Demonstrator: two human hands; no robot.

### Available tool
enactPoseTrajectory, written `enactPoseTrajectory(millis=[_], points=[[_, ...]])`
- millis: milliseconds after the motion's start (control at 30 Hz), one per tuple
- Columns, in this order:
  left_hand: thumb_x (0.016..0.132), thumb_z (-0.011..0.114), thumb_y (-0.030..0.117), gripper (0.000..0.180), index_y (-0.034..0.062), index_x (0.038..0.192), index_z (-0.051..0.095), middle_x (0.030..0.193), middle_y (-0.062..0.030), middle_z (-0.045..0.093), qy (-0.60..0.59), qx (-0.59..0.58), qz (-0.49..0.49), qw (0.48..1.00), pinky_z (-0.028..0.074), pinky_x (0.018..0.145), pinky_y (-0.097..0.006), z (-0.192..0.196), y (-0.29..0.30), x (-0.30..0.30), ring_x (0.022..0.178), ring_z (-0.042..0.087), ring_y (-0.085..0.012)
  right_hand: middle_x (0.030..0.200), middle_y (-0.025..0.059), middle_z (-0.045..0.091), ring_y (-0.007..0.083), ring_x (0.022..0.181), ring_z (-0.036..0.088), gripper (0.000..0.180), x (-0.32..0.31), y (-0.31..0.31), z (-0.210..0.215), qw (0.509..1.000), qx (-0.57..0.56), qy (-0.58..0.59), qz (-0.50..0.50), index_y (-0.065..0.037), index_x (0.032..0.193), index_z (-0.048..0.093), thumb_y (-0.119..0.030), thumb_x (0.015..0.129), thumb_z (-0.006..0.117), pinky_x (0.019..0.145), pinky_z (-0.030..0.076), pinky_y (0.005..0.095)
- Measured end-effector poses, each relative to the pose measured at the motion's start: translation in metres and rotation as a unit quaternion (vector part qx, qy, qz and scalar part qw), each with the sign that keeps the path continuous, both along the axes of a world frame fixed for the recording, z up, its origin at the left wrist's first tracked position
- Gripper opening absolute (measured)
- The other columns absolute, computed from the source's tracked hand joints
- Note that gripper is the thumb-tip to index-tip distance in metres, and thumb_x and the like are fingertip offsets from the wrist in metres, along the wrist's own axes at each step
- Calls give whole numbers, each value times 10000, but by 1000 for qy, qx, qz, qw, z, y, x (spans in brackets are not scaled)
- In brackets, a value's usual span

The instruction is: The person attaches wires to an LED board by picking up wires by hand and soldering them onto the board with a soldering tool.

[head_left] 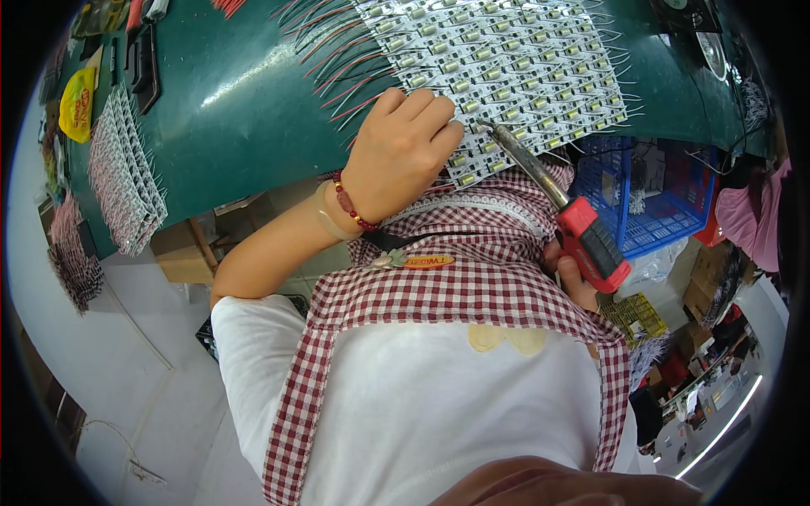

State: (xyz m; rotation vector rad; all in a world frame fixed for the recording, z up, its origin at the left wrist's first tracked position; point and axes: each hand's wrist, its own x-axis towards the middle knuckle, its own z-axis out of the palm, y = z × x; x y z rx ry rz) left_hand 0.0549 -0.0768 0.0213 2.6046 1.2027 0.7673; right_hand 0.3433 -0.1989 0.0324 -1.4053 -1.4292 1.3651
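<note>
A white panel of small LED circuit boards (506,63) lies on the green bench, with red and dark wires (350,63) sticking out along its left side. At the panel's near left edge, my left hand (405,139) is closed with curled fingers. What its fingertips pinch is hidden beneath them. My right hand (575,285), partly covered by the tool, is wrapped round the red and black handle of a soldering iron (591,244). The iron's metal tip points up and left and reaches the near part of the panel, just right of my left hand.
Stacks of wired boards (126,173) hang over the green bench's (236,110) left end, beside a yellow packet (78,104). Under the bench's right part sits a blue plastic basket (666,202). A black cord (732,139) runs near the right edge.
</note>
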Motion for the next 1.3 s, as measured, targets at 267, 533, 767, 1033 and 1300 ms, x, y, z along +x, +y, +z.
enactPoseTrajectory(millis=[267, 533, 767, 1033, 1300], points=[[645, 623, 30, 174, 64, 816, 616, 750, -29, 487, 9, -2, 2, 1000, 367, 649, -326, -1, -1, 0, 714, 501, -195, 745, 59, 574, 101, 592, 492, 403, -2, 2, 5, 984, -110, 122, -61, 36, 1108, 525, -289, 888, 614, 530, 395, 242], [651, 623, 33, 163, 60, 812, 624, 752, -30, 492, 1, 2, 3, 1000, 371, 655, -325, -2, -1, 0, 718, 506, -196, 728, 46, 570, 96, 593, 489, 237, -4, 13, 7, 992, -103, 76, 2, 19, 943, 573, -210, 888, 607, 536, 394, 236], [650, 627, 26, 172, 60, 818, 626, 750, -30, 492, 0, 0, 1, 1000, 371, 654, -329, -1, 0, 0, 724, 510, -194, 745, 77, 597, 107, 588, 531, 384, -4, 5, 12, 984, -121, 110, -74, 40, 1084, 546, -270, 878, 640, 539, 431, 238], [651, 628, 25, 171, 65, 817, 622, 753, -27, 496, 6, 3, -1, 1000, 370, 655, -328, -1, -1, 0, 724, 512, -194, 688, 89, 571, 113, 524, 504, 590, -8, 17, 25, 978, -109, 161, -80, 68, 1215, 457, -403, 887, 597, 509, 445, 244], [679, 656, 49, 154, 87, 810, 586, 783, -16, 521, 50, -3, 35, 998, 363, 677, -324, 1, -1, 1, 748, 516, -188, 674, 89, 570, 113, 514, 503, 612, -3, 9, 23, 978, -117, 156, -77, 70, 1219, 459, -417, 880, 608, 498, 431, 240]])
